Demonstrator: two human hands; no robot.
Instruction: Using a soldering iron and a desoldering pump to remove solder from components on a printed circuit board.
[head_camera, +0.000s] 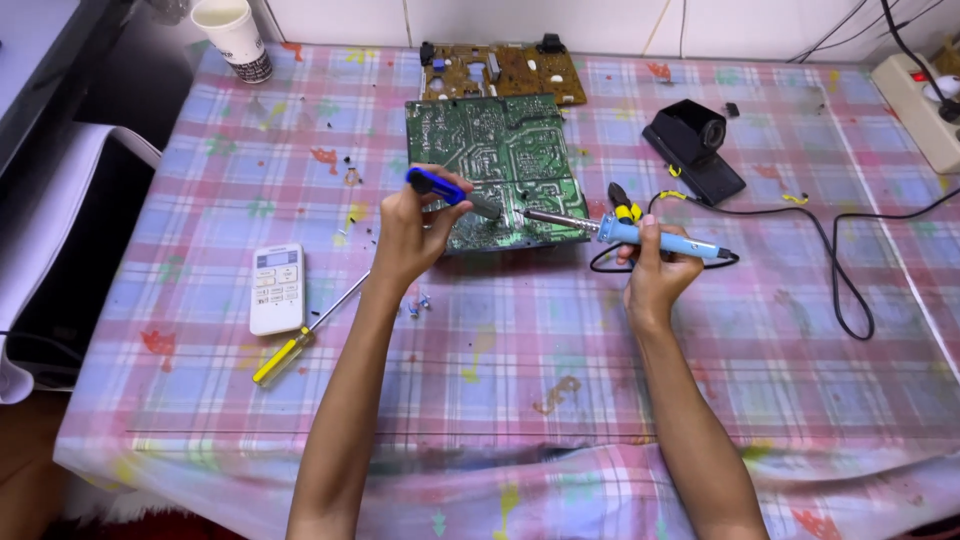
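While the left hand (405, 240) closes its fingers around a dark blue desoldering pump with a grey tip (452, 192), the right hand (655, 272) grips a light blue soldering iron with a thin metal tip (640, 237) by its plastic handle. Both tips meet over the near right part of a green rectangular circuit board (490, 160), which lies solder side up on the surface covered by a pink and blue checked cloth (520, 380).

I judge the board to be light and stiff but fragile — best taken by its bare edges, never by the soldered middle. The iron looks light; its metal front is probably hot, so only the blue handle is safe to hold, and its black cable (840, 270) may pull on it. The pump seems light, hard plastic and easy to hold at the body.

Near the left forearm lie a white remote control (277, 288) and a screwdriver with a yellow handle (300, 340).
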